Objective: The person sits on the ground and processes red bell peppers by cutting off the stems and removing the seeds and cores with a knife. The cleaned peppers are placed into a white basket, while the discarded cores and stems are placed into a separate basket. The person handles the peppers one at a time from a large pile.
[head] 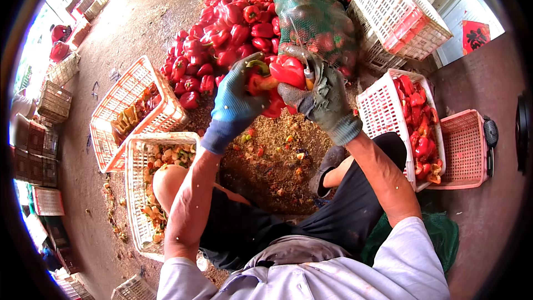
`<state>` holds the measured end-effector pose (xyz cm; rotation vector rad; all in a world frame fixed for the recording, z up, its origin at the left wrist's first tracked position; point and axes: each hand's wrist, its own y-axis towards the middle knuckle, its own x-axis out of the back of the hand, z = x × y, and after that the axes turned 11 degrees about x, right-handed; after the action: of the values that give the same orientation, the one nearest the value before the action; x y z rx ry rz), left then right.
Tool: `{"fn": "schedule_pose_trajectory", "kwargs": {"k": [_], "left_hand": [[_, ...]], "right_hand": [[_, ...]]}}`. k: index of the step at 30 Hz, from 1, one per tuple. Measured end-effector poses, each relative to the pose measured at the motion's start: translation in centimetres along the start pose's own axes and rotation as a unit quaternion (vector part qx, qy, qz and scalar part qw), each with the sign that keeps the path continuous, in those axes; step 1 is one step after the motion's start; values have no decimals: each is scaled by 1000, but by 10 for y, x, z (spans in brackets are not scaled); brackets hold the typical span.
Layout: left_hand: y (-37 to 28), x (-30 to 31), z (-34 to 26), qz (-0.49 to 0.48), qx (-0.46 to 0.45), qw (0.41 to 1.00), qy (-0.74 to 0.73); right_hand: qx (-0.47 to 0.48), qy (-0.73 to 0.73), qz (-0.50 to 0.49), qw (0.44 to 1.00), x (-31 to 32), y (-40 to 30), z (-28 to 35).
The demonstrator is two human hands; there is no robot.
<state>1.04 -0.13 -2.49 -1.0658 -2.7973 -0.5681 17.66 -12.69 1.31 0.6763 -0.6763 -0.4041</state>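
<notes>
My left hand [241, 96], in a blue-coated work glove, grips a red bell pepper [262, 81] that is cut open, its green stem by my thumb and fingers. My right hand [322, 91], in a worn grey-green glove, holds a small knife [308, 76] with a yellowish handle; its thin blade points up and away. A red pepper piece [287, 71] lies between both hands, against the right fingers. Beyond them spreads a heap of whole red bell peppers [229, 29]. Whether the pepper pieces are fully parted cannot be seen.
By my left knee stands a white crate [129, 200] of pepper cores, beside an orange-white crate [137, 77] with scraps. Right of me, a white crate [374, 104] holds cut red peppers, near a pink crate [462, 150]. A green mesh sack [316, 16] and stacked crates [395, 12] stand ahead.
</notes>
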Motion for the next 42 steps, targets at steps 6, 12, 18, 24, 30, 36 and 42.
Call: {"fn": "schedule_pose_trajectory", "kwargs": {"k": [6, 12, 18, 24, 30, 36, 42], "left_hand": [[4, 4, -7, 8, 105, 974, -201], [-1, 22, -7, -52, 173, 938, -297], [11, -4, 19, 34, 110, 944, -309], [5, 7, 0, -140, -74, 962, 222], [-1, 0, 10, -124, -97, 886, 436], [1, 6, 5, -160, -55, 915, 367], [-4, 12, -8, -243, -57, 930, 270]], "right_hand": [[-10, -45, -36, 998, 14, 8, -9], [-76, 125, -5, 989, -30, -4, -12], [-109, 204, 31, 972, -6, -25, -41], [-24, -53, 82, 995, -8, -18, -18], [61, -164, 102, 979, -6, -33, -56], [26, -29, 69, 997, -8, -24, -83], [1, 44, 50, 998, -22, 6, -15]]}}
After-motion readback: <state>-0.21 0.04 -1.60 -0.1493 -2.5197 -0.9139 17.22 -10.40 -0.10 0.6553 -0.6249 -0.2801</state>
